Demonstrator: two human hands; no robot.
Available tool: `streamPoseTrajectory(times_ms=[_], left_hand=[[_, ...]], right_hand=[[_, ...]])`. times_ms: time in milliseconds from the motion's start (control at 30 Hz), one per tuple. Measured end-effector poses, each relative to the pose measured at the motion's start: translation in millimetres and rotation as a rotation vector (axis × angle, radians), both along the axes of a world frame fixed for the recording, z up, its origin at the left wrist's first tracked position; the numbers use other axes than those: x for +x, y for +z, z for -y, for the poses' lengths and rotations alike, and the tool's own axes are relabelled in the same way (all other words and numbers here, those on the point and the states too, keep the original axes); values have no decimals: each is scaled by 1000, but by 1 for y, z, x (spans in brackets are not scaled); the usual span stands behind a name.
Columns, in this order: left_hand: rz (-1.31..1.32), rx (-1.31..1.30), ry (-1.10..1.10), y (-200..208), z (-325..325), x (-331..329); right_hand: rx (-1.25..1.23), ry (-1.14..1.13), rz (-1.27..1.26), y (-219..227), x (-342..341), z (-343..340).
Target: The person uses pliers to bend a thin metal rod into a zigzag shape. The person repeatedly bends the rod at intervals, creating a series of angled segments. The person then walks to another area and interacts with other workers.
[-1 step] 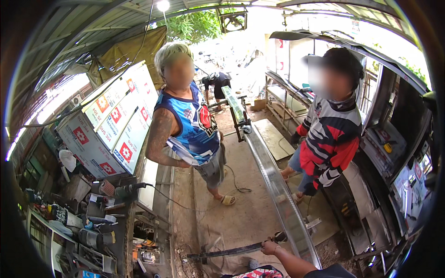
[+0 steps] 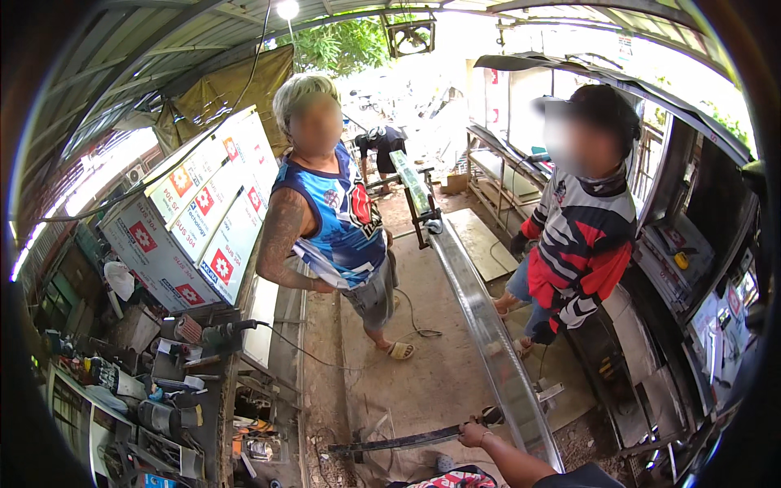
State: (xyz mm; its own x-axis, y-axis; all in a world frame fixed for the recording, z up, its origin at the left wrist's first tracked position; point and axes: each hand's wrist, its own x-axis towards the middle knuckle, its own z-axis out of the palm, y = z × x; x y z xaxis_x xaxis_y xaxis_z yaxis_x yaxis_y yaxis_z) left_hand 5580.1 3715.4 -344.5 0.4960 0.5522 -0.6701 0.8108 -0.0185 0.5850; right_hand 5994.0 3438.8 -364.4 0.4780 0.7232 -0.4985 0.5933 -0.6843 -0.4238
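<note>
My right hand point(image 2: 472, 433) is closed around a long black bar point(image 2: 399, 443) near the lower edge. The bar runs crosswise to the left, and its dark end fitting point(image 2: 492, 416) meets a long shiny metal channel point(image 2: 480, 317). Away from me the channel stretches to a dark clamp-like frame point(image 2: 425, 221), where a greenish reflective section point(image 2: 413, 183) continues. The underside of my grip is hidden. My left hand does not show.
Two people stand beside the channel, one in a blue sleeveless shirt point(image 2: 333, 224), the other in a red and black jersey point(image 2: 582, 236). A tool-strewn bench point(image 2: 163, 382) and large boxed panels point(image 2: 195, 220) line the left. A cord point(image 2: 309, 355) crosses the floor.
</note>
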Motion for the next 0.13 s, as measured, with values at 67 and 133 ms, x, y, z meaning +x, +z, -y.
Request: streamPoseTrajectory(times_ms=[67,133], left_hand=[[76,281,-363,-5,-17,1],[99,450,-581,-10,-24,6]], right_hand=[[3,47,35,12,8,-14],[-11,68,82,9,11,-15]])
